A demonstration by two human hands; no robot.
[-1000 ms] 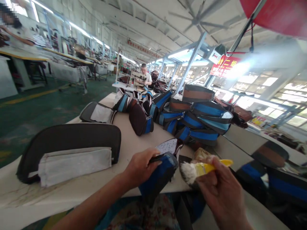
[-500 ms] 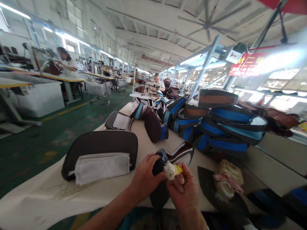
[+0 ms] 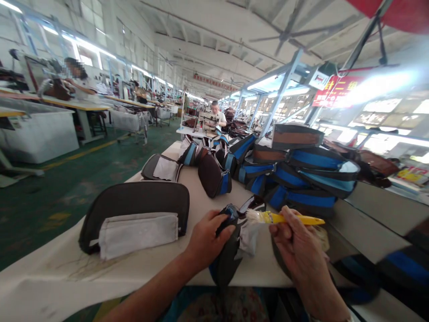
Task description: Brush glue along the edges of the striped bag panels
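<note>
My left hand (image 3: 208,237) is closed round a blue and dark bag piece (image 3: 229,250), held upright at the near edge of the beige table (image 3: 161,273). My right hand (image 3: 296,246) grips a yellow-handled brush (image 3: 284,218) with pale bristles. The bristles point left and touch the top of the bag piece.
A dark curved panel with a grey pocket (image 3: 134,217) lies left of my hands, and a second one (image 3: 161,167) farther back. A pile of blue, brown and black bags (image 3: 288,170) fills the table's right and middle. People work at tables (image 3: 77,105) across a green floor aisle.
My right hand has drawn back to the right, so the brush now lies level with its bristles on the bag piece's top. The left hand keeps its hold.
</note>
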